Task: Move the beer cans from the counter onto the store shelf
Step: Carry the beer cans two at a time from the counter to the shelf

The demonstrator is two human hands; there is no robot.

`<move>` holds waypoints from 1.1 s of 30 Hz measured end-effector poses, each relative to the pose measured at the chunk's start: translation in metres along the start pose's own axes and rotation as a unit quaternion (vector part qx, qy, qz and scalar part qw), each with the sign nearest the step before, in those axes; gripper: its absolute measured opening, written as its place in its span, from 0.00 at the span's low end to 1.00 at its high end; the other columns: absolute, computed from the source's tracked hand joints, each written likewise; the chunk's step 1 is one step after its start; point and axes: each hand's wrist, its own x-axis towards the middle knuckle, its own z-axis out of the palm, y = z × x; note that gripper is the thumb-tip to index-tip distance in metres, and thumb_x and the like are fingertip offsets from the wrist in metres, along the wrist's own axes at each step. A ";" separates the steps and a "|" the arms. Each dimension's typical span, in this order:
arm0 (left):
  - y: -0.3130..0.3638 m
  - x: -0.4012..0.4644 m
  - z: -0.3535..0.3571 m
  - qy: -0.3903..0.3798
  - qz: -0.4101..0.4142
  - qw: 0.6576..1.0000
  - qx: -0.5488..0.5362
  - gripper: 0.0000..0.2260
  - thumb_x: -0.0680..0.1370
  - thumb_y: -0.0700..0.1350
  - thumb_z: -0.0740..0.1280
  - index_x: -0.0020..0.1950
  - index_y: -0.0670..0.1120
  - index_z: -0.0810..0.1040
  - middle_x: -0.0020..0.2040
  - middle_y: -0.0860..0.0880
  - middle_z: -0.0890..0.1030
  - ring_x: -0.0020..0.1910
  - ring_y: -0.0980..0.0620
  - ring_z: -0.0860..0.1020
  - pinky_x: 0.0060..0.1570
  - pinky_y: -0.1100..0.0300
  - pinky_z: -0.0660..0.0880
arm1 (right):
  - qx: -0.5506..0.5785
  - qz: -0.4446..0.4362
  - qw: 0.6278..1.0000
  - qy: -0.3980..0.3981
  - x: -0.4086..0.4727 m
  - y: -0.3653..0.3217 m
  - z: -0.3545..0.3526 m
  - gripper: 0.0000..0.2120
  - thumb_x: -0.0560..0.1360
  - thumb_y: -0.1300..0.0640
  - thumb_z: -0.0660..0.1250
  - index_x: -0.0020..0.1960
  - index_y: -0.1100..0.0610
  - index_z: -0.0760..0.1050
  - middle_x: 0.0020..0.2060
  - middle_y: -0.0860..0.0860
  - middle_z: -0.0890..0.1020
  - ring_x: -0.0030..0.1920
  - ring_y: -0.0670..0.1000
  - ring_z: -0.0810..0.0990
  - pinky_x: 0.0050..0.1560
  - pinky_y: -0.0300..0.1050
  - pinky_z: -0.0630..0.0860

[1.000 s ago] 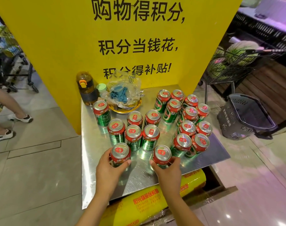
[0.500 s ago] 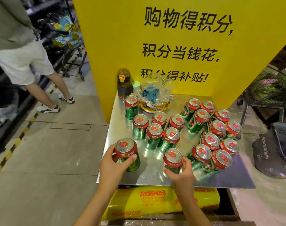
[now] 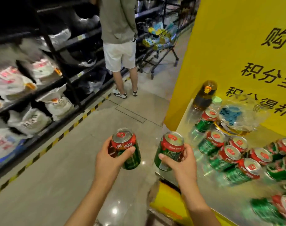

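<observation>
My left hand (image 3: 110,159) grips a red and green beer can (image 3: 127,148) above the floor, left of the counter. My right hand (image 3: 179,162) grips a second beer can (image 3: 169,150) at the counter's left edge. Both cans are upright and off the surface. Several more cans (image 3: 228,154) stand in clusters on the shiny metal counter (image 3: 188,124) at the right. The dark store shelf (image 3: 57,79) runs along the left side, its tiers stacked with white sacks.
A person (image 3: 121,46) in white shorts stands in the aisle ahead, beside a shopping cart (image 3: 160,44). A yellow sign board (image 3: 237,54) backs the counter. A brown bottle (image 3: 204,93) and a plastic-wrapped dish (image 3: 237,116) sit at the counter's rear. Striped tape (image 3: 57,139) marks the floor.
Both hands lifted their cans off the counter and carried them left. The view swung left, bringing the shelf and the standing person into sight.
</observation>
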 end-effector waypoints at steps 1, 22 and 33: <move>0.002 0.002 -0.021 0.022 0.005 1.000 0.001 0.28 0.60 0.56 0.73 0.58 0.58 0.70 0.51 0.61 0.77 0.50 0.64 0.75 0.45 0.68 0.70 | -0.003 -0.003 1.000 -0.022 0.002 -0.005 0.020 0.27 0.60 0.65 0.80 0.50 0.47 0.71 0.49 0.45 0.81 0.48 0.39 0.80 0.45 0.33 0.75; -0.019 0.049 -0.408 0.403 -0.037 0.914 -0.007 0.22 0.68 0.46 0.75 0.60 0.50 0.75 0.53 0.53 0.79 0.53 0.53 0.75 0.43 0.65 0.68 | -0.044 -0.018 0.916 -0.399 -0.028 -0.059 0.454 0.28 0.61 0.65 0.79 0.56 0.51 0.74 0.49 0.48 0.82 0.50 0.47 0.80 0.44 0.38 0.75; 0.011 0.188 -0.511 0.454 -0.018 0.890 -0.044 0.17 0.68 0.45 0.75 0.52 0.58 0.74 0.48 0.59 0.80 0.47 0.65 0.76 0.41 0.69 0.70 | -0.033 -0.018 0.892 -0.451 0.050 -0.092 0.649 0.33 0.55 0.58 0.80 0.57 0.51 0.74 0.51 0.49 0.81 0.52 0.48 0.80 0.45 0.39 0.76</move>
